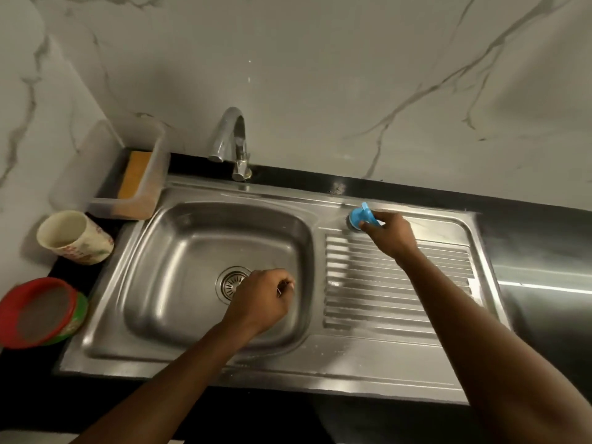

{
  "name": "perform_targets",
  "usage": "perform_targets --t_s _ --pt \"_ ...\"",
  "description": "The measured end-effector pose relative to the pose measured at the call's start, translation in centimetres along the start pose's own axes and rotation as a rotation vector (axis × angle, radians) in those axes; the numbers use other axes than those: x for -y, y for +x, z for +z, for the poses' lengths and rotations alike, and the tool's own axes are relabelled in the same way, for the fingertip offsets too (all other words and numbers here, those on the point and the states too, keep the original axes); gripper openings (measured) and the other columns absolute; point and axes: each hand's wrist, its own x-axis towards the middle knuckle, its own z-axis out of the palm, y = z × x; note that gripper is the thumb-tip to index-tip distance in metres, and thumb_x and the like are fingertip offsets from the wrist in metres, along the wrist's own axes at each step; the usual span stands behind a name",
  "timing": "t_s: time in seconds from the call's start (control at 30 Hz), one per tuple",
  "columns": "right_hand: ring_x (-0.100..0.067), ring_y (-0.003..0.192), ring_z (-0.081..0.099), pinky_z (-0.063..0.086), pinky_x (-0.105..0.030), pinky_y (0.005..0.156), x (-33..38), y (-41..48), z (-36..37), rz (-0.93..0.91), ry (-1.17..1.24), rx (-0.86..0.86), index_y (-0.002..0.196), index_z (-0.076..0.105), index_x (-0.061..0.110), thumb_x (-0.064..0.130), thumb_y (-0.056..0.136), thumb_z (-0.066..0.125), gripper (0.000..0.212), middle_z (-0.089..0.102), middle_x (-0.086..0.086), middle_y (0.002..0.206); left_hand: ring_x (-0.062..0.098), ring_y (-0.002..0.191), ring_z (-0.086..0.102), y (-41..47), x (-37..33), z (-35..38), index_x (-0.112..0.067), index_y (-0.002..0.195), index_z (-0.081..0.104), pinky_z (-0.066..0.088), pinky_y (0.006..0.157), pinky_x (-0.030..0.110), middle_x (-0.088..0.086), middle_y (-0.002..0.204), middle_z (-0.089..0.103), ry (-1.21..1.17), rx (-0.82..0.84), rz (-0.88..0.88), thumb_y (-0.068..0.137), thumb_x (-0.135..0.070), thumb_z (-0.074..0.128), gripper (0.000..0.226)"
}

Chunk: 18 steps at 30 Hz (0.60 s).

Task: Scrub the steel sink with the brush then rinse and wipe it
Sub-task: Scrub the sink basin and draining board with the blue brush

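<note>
The black worktop (544, 251) carried the steel sink (368, 357), its basin toward 9 o'clock and its ribbed drainboard (397, 283) toward 3 o'clock; round the basin stood a clear tray (157, 161) with a sponge (134, 174) at 10 o'clock, a red sieve (35, 312) at 8 o'clock, a cup (75, 237) at 9 o'clock and the tap (229, 139) at 12 o'clock. The right hand (389, 233) had its fingers (384, 215) wrapped round the blue brush (360, 216), pressed on the sink's ledge at 1 o'clock of the basin; the left hand (259, 299) hung beside the drain (230, 283), fingers curled in; whether they held anything I could not tell.
</note>
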Motion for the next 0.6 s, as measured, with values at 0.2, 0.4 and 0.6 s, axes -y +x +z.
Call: perform_targets --t_s 0.2,0.4,0.6 --pt "-0.014 0.099 0.067 0.053 -0.028 0.081 1.8 1.7 6.6 0.007 0.124 -0.032 0.141 0.062 0.028 0.042 0.099 0.068 0.045 0.073 0.001 0.122 0.004 0.069 0.066 0.4 0.3 0.7 -0.026 0.088 0.072 0.057 0.066 0.036 -0.014 0.075 0.07 0.013 -0.008 -0.059 0.09 -0.036 0.059 0.017" --pt "-0.011 0.089 0.066 0.059 -0.032 0.081 0.5 1.1 6.9 -0.156 -0.123 0.065 0.147 0.055 0.034 0.045 0.1 0.065 0.05 0.071 0.0 0.121 0.005 0.073 0.067 0.6 0.6 1.1 -0.024 0.094 0.076 0.057 0.07 0.033 -0.013 0.081 0.073 0.042 -0.038 -0.098 0.093 -0.028 0.066 0.011" --pt "-0.017 0.087 0.065 0.051 -0.032 0.072 -3.8 3.8 1.1 0.171 -0.073 -0.159 0.142 0.06 0.025 0.036 0.101 0.066 0.043 0.073 -0.002 0.116 -0.002 0.078 0.067 0.6 1.4 0.4 -0.028 0.1 0.076 0.059 0.073 0.03 -0.019 0.084 0.071 0.014 -0.044 -0.097 0.095 -0.03 0.066 0.011"
